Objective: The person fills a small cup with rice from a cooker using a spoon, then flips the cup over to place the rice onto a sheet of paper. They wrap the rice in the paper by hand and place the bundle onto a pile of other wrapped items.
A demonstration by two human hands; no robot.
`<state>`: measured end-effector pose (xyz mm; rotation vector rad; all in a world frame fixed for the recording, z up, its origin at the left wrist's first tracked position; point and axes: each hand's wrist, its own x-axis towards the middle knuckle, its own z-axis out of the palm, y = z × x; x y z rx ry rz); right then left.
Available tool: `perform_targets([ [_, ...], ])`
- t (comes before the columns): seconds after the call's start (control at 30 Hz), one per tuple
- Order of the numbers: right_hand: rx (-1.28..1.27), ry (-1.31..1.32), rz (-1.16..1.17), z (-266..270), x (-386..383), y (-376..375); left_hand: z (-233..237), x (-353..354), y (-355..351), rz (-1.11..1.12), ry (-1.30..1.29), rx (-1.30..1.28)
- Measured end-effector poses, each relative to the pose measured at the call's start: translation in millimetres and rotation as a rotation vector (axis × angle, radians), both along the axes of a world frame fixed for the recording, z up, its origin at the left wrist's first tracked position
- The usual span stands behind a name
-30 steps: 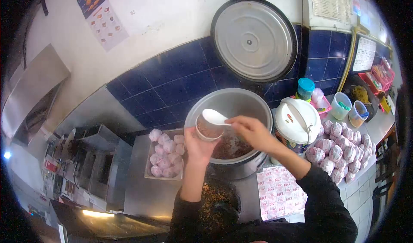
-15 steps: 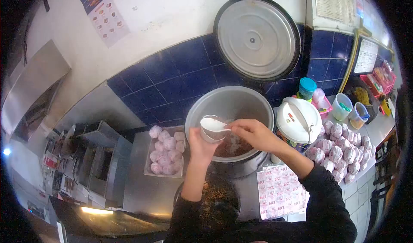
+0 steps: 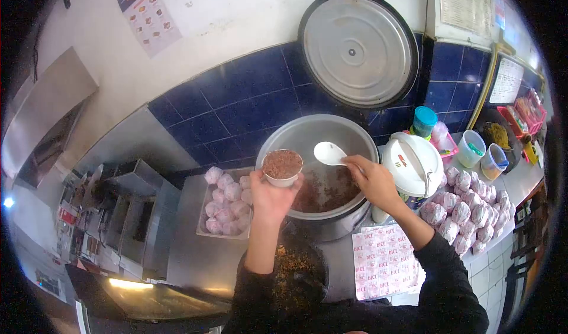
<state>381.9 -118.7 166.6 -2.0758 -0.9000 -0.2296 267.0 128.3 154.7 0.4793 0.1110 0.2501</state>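
In my left hand [image 3: 271, 199] is a small cup [image 3: 281, 181], filled to the rim with brownish rice [image 3: 283, 163]. The fingers curl round its sides. My right hand [image 3: 374, 183] grips the handle of a white rice paddle [image 3: 329, 153], whose broad head hangs over the pot, apart from the cup. Below both hands stands a large rice cooker [image 3: 302, 132] with its lid [image 3: 357, 50] raised against the wall. Brown rice lies scattered over the bottom of its pot.
A metal tray [image 3: 222, 233] of wrapped bundles stands left of the cooker. On the right are a white lidded jug [image 3: 412, 165], printed wrapping papers [image 3: 387, 263] and a pile of wrapped bundles [image 3: 467, 210]. A dark pan [image 3: 296, 269] with brown bits sits in front.
The paddle has moved right, off the cup top, and now hangs over the pot. The cup has tipped toward me, so its rice surface shows.
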Motion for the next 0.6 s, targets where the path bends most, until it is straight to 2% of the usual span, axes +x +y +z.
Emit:
perform_targets([
  [0.07,0.054,0.065,0.003,14.9,-6.5,-5.7,-3.3,1.4,0.5,-0.025,-0.019,0.029],
  [0.17,0.17,0.079,0.106,24.9,-16.7,-3.9,4.1,7.6,-8.7,0.092,0.102,-0.005],
  [0.27,0.106,0.175,0.207,38.5,-34.7,-5.4,7.8,12.2,-14.9,0.122,0.101,0.022],
  [0.3,0.185,-0.078,0.213,17.9,-30.7,0.1,16.4,13.4,-20.5,0.156,0.115,-0.026],
  [0.33,0.184,-0.077,0.215,13.3,-28.6,-1.3,20.8,13.3,-23.5,0.192,0.129,-0.076],
  [0.43,-0.114,-0.253,-0.046,3.1,-17.1,-7.5,10.1,11.3,-11.4,0.136,0.118,0.007],
  [0.57,0.055,-0.152,-0.066,14.9,-5.8,-8.0,16.0,7.6,-22.4,0.131,0.108,0.1],
  [0.6,0.052,-0.152,-0.065,22.2,-4.1,-5.5,21.2,8.0,-29.4,0.166,0.134,0.208],
])
